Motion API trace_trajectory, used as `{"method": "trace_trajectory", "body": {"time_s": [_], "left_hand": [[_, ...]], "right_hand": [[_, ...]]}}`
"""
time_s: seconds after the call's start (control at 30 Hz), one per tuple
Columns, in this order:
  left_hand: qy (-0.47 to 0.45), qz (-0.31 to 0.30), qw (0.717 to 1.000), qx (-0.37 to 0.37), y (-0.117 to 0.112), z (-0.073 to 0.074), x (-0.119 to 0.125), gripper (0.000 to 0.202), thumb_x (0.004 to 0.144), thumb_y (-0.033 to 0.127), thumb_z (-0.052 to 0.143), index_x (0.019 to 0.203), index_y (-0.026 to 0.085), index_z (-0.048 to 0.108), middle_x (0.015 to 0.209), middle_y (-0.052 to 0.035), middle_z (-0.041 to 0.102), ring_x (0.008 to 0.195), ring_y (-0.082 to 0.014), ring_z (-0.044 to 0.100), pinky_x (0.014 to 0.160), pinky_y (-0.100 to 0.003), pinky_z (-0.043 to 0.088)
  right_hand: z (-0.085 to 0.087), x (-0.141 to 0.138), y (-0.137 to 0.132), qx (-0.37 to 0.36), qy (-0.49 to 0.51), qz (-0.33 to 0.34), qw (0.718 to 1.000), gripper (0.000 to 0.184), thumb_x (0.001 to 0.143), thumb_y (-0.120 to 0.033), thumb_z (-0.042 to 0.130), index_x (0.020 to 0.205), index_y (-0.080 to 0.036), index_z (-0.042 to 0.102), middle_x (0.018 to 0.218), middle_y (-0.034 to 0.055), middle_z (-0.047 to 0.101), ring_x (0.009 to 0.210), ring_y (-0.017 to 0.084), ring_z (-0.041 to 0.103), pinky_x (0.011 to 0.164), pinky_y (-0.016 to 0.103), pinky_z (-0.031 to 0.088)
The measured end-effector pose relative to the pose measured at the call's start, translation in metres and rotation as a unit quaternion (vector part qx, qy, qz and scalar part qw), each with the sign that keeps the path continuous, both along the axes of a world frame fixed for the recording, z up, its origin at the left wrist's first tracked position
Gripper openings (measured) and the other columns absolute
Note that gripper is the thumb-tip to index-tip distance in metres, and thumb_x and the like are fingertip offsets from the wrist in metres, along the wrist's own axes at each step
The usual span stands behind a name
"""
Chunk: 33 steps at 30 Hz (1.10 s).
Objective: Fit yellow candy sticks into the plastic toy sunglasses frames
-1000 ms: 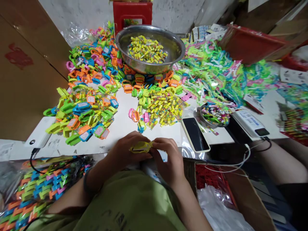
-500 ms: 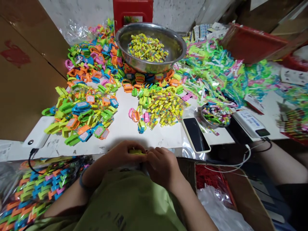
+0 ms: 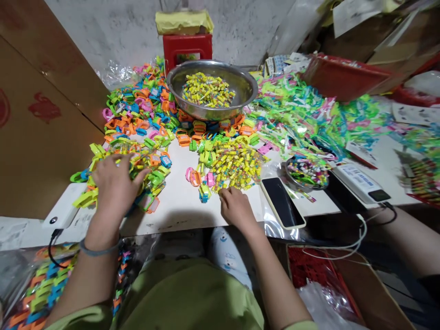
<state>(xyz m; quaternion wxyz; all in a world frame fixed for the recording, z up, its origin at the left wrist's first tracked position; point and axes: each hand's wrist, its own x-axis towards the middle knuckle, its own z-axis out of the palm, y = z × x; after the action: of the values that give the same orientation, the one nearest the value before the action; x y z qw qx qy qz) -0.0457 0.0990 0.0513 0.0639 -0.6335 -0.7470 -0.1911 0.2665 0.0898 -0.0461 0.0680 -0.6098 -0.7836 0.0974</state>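
My left hand (image 3: 117, 185), with a grey band at the wrist, reaches over the left pile of toy watches (image 3: 156, 178). Its fingers are spread, and nothing shows gripped in them. At the front edge of a heap of small yellow-ended clear tubes (image 3: 237, 162) is my right hand (image 3: 238, 208). Its fingers are bent and close together; whatever may be under the fingertips is hidden. Between the hands lie a few pink, orange and blue toy watches (image 3: 195, 178) on the white tabletop (image 3: 178, 197).
A steel bowl (image 3: 240, 110) of similar tubes stands behind, before a red stool (image 3: 187, 46). More toy watches (image 3: 137, 105) lie back left, beside a tall carton (image 3: 51, 137). Rightward are a phone (image 3: 283, 204), a small bowl (image 3: 307, 172), a power bank (image 3: 359, 183) and another person's arm (image 3: 405, 238).
My hands were together at the table edge around a small yellow-green thing. They have parted: the left has gone to the watch pile, the right to the tubes. The camera view has tilted up.
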Motion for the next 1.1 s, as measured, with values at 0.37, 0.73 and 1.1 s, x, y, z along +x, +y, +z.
{"method": "trace_trajectory", "body": {"time_s": [0.37,0.73,1.1], "left_hand": [[-0.55,-0.164,0.791,-0.212,-0.008,-0.097,0.119,0.03,0.072,0.044,0.071,0.07,0.017,0.058,0.06,0.0057,0.042,0.057,-0.0091,0.035,0.053,-0.023,0.026],[-0.785,-0.107,0.507,-0.339,0.012,-0.07,0.091,0.033,0.093,0.035,0.049,0.067,0.019,0.038,0.055,0.0093,0.023,0.043,-0.0041,0.018,0.04,-0.015,0.019],[-0.834,-0.102,0.442,-0.316,-0.03,-0.09,0.089,0.027,0.086,0.037,0.065,0.083,0.019,0.045,0.065,0.0071,0.048,0.04,-0.0017,0.028,0.037,-0.013,0.027]], "right_hand": [[-0.002,-0.001,-0.018,0.018,0.178,-0.025,0.984,0.017,0.09,-0.015,0.042,0.102,-0.017,0.054,0.086,0.0083,0.064,0.079,0.022,0.06,0.066,0.028,0.039],[0.006,-0.008,-0.036,0.016,0.5,-0.022,0.866,0.023,0.094,-0.026,0.04,0.093,-0.021,0.063,0.094,0.0048,0.062,0.095,0.019,0.059,0.088,0.034,0.045],[-0.003,-0.023,-0.038,-0.137,0.616,-0.1,0.769,0.052,0.089,-0.061,0.048,0.121,-0.022,0.057,0.101,0.007,0.061,0.081,0.019,0.058,0.069,0.032,0.048]]}}
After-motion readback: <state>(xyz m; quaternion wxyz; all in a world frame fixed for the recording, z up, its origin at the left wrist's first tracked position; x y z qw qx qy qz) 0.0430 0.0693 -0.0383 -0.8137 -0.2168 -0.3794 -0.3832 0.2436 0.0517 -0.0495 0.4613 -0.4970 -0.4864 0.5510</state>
